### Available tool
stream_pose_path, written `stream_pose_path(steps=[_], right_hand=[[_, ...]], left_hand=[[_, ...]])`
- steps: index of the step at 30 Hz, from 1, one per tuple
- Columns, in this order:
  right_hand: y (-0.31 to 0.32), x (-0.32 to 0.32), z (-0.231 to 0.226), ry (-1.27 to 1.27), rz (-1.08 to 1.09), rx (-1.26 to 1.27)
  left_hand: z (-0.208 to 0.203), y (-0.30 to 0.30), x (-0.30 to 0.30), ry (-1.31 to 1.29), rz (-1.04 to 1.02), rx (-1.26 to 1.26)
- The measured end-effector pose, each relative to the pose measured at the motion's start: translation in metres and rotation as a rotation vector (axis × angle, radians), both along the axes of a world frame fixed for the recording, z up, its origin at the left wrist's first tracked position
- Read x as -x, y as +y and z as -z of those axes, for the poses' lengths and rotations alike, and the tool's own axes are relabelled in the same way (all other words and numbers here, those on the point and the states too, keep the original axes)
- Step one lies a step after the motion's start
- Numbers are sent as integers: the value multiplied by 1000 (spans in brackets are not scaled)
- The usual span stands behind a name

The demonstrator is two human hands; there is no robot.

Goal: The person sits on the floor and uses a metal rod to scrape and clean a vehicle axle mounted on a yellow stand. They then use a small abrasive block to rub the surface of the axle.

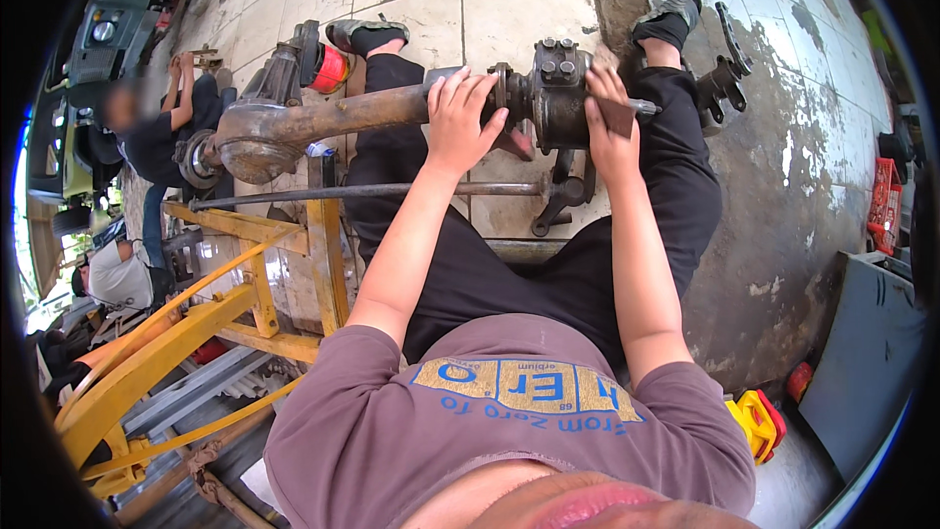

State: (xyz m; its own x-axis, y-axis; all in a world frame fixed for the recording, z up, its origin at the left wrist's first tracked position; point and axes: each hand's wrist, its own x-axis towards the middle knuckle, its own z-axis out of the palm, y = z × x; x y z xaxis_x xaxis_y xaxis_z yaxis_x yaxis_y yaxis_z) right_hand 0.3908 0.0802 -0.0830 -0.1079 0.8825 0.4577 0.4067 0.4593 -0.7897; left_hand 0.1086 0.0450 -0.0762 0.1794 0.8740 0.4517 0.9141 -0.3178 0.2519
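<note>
A heavy axle housing (343, 116) lies crosswise before me, with a bulging differential (257, 142) at its left end. My left hand (460, 125) rests on the tube near its right part, fingers spread and palm down. At the right end is a dark, greasy hub-like block (560, 103) with bolts on top. Against its right side sits my right hand (615, 129), fingers curled round a flat brown rectangular piece (618, 118) whose kind I cannot make out. A thin shaft end (644, 108) sticks out beyond it. Another reddish-brown piece (516, 145) shows below the tube.
A long thin rod (392, 190) runs below the axle to a linkage (560, 198). Yellow metal frame parts (328, 264) stand at left. A red can (331, 69) is beyond the axle. Another person (162, 137) crouches far left. A grey cabinet (857, 348) stands at right.
</note>
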Motion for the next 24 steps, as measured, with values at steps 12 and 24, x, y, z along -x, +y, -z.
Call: stream_pose_path(steps=[12,24], right_hand=[[2,7,-3,-14,18,54],[-15,13,4,43,-17,15]], left_hand=[[1,0,2,-14,3,17],[0,0,5,-8,-8,-9]])
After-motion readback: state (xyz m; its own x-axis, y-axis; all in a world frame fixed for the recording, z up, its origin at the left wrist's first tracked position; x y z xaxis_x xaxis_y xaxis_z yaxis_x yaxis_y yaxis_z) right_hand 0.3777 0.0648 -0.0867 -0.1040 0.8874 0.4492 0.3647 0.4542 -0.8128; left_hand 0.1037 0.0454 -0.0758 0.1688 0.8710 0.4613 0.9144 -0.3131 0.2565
